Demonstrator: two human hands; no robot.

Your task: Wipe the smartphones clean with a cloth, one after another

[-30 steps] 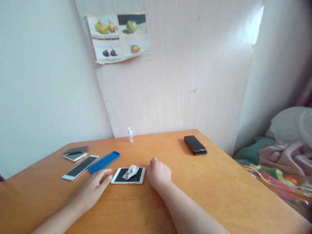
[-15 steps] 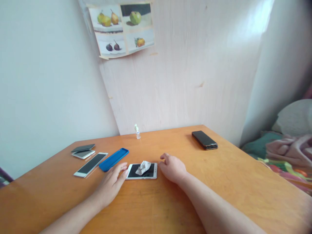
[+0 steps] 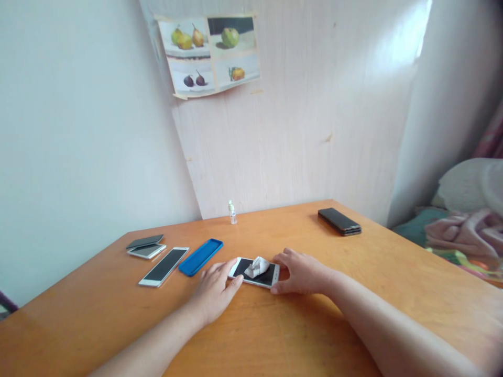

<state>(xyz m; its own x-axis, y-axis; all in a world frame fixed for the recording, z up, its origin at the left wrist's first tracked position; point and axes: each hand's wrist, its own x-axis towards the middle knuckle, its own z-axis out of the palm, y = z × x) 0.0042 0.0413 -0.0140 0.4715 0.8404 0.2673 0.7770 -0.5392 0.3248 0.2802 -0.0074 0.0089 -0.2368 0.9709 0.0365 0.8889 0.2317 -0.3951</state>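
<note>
A white smartphone (image 3: pixel 240 268) with a dark screen lies face up in front of me, slightly angled on the table. On its screen rests a crumpled white tissue (image 3: pixel 258 267). My left hand (image 3: pixel 215 288) grips the phone's left end, thumb along the near edge and fingers at the far side. At the opposite end, the thumb and fingers of my right hand (image 3: pixel 304 273) close on the phone's right corners. Just left of my left hand lies a blue phone case (image 3: pixel 200 257), its hollow side up.
The wooden table (image 3: pixel 291 335) also holds another white phone (image 3: pixel 164 267), a smaller white device (image 3: pixel 147 251) under a dark flat cover (image 3: pixel 145 241), a small pump bottle (image 3: pixel 232 213) and a black stack of phones or cases (image 3: pixel 338 221). Fabric (image 3: pixel 459 230) is piled at the right.
My right hand has come onto the phone's right end, and my left hand has closed on its left end. The phone has turned slightly. The view has swung a little left.
</note>
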